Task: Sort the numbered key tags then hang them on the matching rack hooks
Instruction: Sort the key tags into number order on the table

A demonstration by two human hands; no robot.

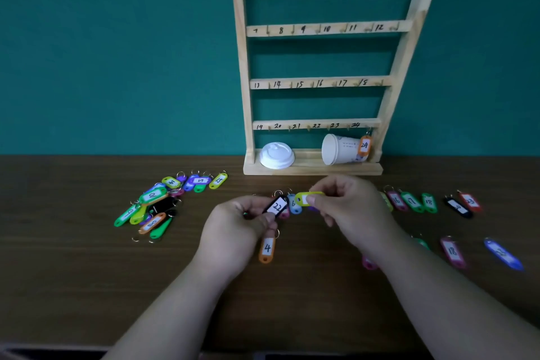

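A: Item one, hands?
B: My left hand point(233, 231) pinches black tag 22 point(277, 206); my right hand point(347, 207) pinches a yellow tag point(306, 199), number hidden.
A: Around them?
B: Orange tag 4 point(267, 249) on the surface point(87, 272) at 6 o'clock; loose pile point(155, 204) at 9; row point(426, 202) at 3; rack point(321, 28) at 12, orange tag 24 point(364, 145) hanging at its hook 24.

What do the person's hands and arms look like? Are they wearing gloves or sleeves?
The left hand and right hand are bare: no gloves, rings or watch that I can see. The forearms are uncovered too, with no sleeves in view down to the picture's bottom edge.
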